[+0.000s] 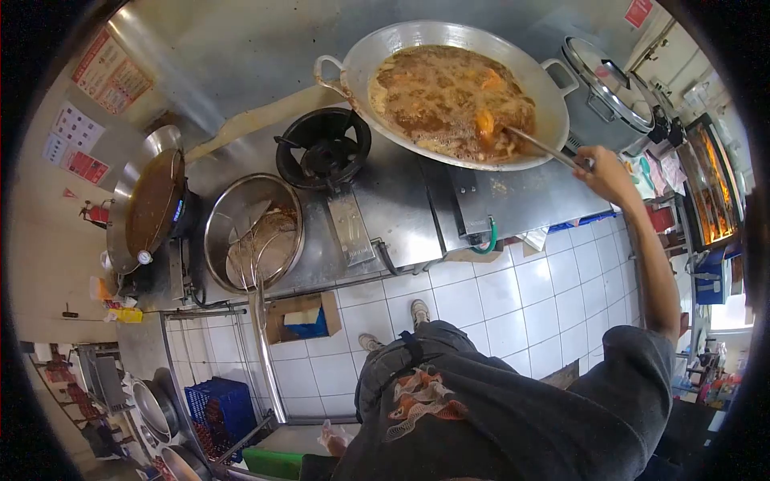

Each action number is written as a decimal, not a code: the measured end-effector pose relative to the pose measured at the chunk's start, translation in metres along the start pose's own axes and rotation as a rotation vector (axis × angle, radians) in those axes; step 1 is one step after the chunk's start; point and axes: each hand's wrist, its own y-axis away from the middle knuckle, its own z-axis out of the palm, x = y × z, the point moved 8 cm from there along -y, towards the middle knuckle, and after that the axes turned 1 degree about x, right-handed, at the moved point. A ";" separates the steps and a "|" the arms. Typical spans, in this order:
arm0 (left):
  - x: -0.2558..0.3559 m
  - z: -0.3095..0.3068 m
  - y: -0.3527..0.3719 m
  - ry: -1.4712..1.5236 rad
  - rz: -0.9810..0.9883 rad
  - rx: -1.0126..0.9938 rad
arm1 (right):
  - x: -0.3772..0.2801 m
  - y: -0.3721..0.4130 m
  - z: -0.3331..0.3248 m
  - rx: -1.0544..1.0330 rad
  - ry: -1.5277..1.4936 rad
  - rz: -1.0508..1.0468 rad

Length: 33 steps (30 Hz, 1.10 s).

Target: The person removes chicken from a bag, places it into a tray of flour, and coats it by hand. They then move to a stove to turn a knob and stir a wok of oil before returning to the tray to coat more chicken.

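My right hand [597, 172] is closed round the handle of a metal utensil [541, 146], whose far end dips into a wide metal wok [553, 120] at the top. Bubbling brown oil [433, 88] fills the wok, with orange-brown pieces of food [485, 123] at the surface near the utensil's end. Low at the bottom, beside my dark shirt, my left hand [333, 437] is partly visible, with something pale and translucent around it; its fingers are too unclear to make out.
A black burner [323, 148] sits left of the wok. Further left are a metal bowl [297, 210] with long-handled strainers and a second wok of oil [154, 204]. A lidded pot [605, 84] stands right. Blue crate [220, 409] at lower left.
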 end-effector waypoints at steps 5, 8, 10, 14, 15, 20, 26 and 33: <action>0.005 0.003 -0.002 0.017 -0.116 -0.035 | -0.006 -0.053 0.044 0.039 -0.025 -0.051; 0.005 0.002 -0.006 0.022 -0.127 -0.012 | -0.013 -0.086 0.060 0.079 -0.047 -0.066; 0.002 0.000 -0.008 0.020 -0.120 0.014 | -0.010 -0.115 0.079 0.137 -0.064 -0.125; -0.007 -0.003 -0.004 -0.003 -0.092 0.085 | -0.010 -0.170 0.104 0.176 0.006 -0.052; -0.012 -0.002 -0.001 0.007 -0.101 0.075 | -0.017 -0.180 0.106 0.174 -0.003 -0.053; -0.024 0.013 0.001 -0.075 -0.294 -0.263 | -0.061 -0.177 0.095 0.207 -0.063 -0.061; -0.026 0.014 0.010 0.005 -0.393 -0.358 | -0.057 -0.181 0.105 0.144 -0.208 -0.097; -0.028 0.005 -0.008 -0.019 -0.219 -0.189 | -0.058 -0.154 0.087 0.011 -0.203 -0.111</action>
